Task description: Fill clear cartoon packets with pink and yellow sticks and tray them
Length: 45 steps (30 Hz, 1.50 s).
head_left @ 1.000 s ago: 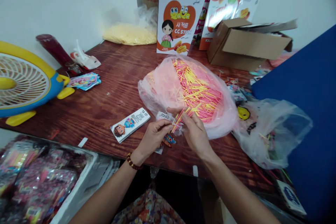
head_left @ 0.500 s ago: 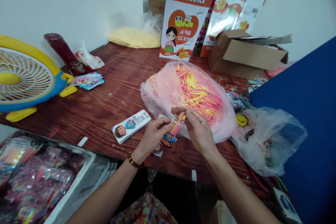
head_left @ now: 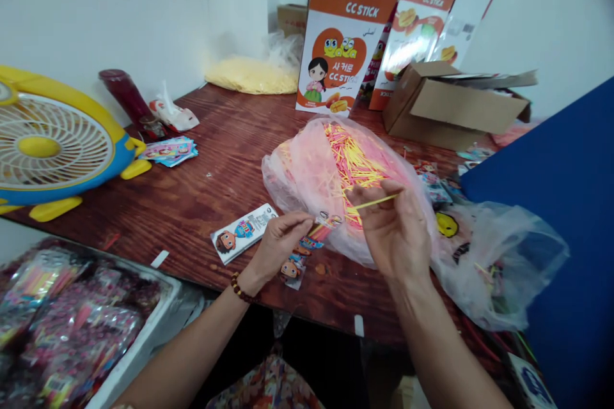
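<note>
A worker's left hand (head_left: pixel 285 239) pinches the edge of a small printed packet (head_left: pixel 322 230) between thumb and fingers, with pink and yellow sticks showing in it, above a dark wooden table (head_left: pixel 230 160). Close by to the right, the right hand (head_left: pixel 396 230) turns its palm up, fingers half curled, a single yellow stick (head_left: pixel 377 202) across them; whether the thumb pinches it cannot be told. Just beyond the hands sits a clear plastic bag (head_left: pixel 309 169) heaped with more pink and yellow sticks. A stack of white printed packets (head_left: pixel 244 233) lies beside the left hand, and another printed packet (head_left: pixel 292 270) rests flat near the table's front edge.
</note>
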Motion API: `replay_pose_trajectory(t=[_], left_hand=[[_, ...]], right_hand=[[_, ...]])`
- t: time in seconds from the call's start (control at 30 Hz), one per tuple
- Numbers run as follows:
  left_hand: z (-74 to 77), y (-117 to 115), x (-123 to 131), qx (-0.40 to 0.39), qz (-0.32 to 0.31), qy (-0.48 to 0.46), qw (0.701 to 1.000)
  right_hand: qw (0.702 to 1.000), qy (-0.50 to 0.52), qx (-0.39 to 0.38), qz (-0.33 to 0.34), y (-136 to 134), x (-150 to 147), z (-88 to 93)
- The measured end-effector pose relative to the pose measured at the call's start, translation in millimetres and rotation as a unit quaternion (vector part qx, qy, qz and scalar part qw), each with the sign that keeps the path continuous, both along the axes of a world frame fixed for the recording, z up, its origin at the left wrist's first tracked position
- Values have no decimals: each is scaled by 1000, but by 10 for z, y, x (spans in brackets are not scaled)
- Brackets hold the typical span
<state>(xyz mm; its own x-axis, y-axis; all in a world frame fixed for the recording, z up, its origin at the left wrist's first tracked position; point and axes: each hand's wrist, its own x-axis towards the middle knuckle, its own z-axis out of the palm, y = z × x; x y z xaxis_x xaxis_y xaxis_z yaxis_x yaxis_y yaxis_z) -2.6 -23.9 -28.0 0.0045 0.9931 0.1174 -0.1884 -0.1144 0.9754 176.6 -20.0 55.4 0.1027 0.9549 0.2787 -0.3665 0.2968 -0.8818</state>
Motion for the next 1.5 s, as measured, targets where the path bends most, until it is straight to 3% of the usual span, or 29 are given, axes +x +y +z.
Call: replay_pose_trajectory(t=[0.1,0.23,0.4,0.47,0.67,1.0,1.3,1.5], left_hand=[[-18,4,-9,-14,8,-44,999],[-18,-39,31,-23,-4,-48,999],[-29,-85,74,-11,4,-53,999],[-40,-99,63,-26,4,-71,997],[-26,-160,-13,-92,-87,-41,991],[22,-181,-21,-72,-61,24,995],[-51,-236,32,-124,-27,-18,992],[-71,-240,46,-142,-20,-27,989]], right_hand=[[999,-34,-25,-5,-7,68,-93],[979,-182,-87,40,-87,45,-372],[946,-306,-72,75,-118,-74,-537],[945,-306,-77,89,-97,-103,-539],[951,-276,-100,96,-53,-102,-576],[941,-240,-158,176,-1,-44,-703],[956,-226,-158,102,-38,-159,-758],[952,-218,-164,140,-37,-98,-815]])
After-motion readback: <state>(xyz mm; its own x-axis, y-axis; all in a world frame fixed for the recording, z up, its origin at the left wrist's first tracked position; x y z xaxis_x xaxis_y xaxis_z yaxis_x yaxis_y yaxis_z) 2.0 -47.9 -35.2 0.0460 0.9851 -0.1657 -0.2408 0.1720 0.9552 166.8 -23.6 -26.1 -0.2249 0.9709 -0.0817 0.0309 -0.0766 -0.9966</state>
